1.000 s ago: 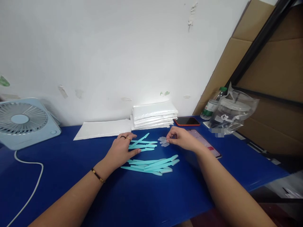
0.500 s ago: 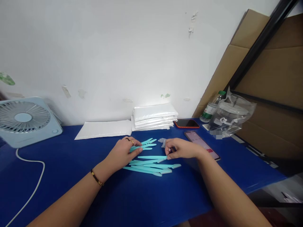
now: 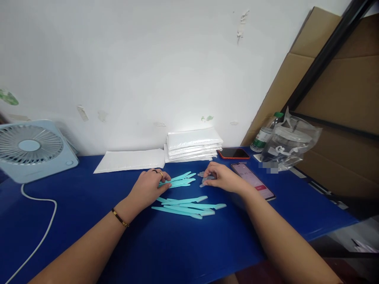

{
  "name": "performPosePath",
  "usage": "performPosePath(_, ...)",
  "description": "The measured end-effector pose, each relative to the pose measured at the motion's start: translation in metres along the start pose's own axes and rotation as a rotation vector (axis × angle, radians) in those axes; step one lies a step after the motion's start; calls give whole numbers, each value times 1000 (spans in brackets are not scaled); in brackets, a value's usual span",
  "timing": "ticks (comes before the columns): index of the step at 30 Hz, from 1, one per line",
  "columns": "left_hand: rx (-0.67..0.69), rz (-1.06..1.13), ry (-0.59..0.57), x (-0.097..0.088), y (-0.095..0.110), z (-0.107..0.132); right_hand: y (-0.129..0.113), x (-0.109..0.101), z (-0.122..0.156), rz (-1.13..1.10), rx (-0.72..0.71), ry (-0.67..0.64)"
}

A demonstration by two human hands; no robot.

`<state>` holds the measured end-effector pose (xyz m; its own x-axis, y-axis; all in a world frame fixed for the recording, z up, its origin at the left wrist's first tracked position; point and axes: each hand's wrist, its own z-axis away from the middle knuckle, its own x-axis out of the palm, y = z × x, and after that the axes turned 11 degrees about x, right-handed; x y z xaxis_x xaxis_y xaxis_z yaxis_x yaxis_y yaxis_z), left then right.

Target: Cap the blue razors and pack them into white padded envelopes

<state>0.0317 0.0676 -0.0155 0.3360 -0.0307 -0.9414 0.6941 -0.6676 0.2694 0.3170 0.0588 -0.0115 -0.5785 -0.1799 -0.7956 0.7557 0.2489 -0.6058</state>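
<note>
Inspected on the blue table (image 3: 177,248), clock read with 12 toward the wall (image 3: 133,71). Found two groups of turquoise sticks. Upper sticks (image 3: 184,182): laid closely together, left ends under the left hand (image 3: 149,185), free ends spread between 2 and 3 o'clock. Noted left thumb and fingers closed over those left ends, grasping them down near the table. Lower sticks (image 3: 180,213): just beside the upper ones at 6 o'clock, overlapping, long axes near the 9-to-3 line — one rising slightly above 3, others dipping slightly below. Broad, pale-tipped ends toward 3, slim ends toward 9.

Right hand (image 3: 223,177) at 3 o'clock from the upper sticks, thumb and forefinger bent around small clear pieces (image 3: 201,174). Cannot tell of any piece actually gripped.

Recorded about the upper sticks: envelope stack (image 3: 194,144) at 12; single envelope (image 3: 130,161) toward 10; fan (image 3: 29,145) between 9 and 10, well apart; lit phone (image 3: 254,182) at 3; orange-edged phone (image 3: 234,153) and bottle (image 3: 263,138) at 2; bagged cup (image 3: 288,144) between 2 and 3.
</note>
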Motion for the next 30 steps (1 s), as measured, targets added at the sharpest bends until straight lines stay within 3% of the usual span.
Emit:
performPosePath(2,4,7,21,-1,4,1,-5,0,3,-5,-41,-87)
performPosePath(5,106,58,-48,-1,14,4,-16,5,6,47,-121,-233)
performPosePath(10,156,62,-140,2,22,6,-20,10,4,93,-125,-253)
performPosePath(16,112,30,-114,2,19,3,-12,6,-1,143,-68,-123)
performPosePath(21,106,41,-85,0,18,2,-7,5,-1,155,-83,-126)
performPosePath(26,68,56,-100,-4,7,4,2,-10,4,78,27,-87)
performPosePath(28,30,45,-85,-5,4,6,7,-20,6,45,54,-17)
performPosePath(30,-5,16,-35,-5,4,6,15,-30,7,56,95,163)
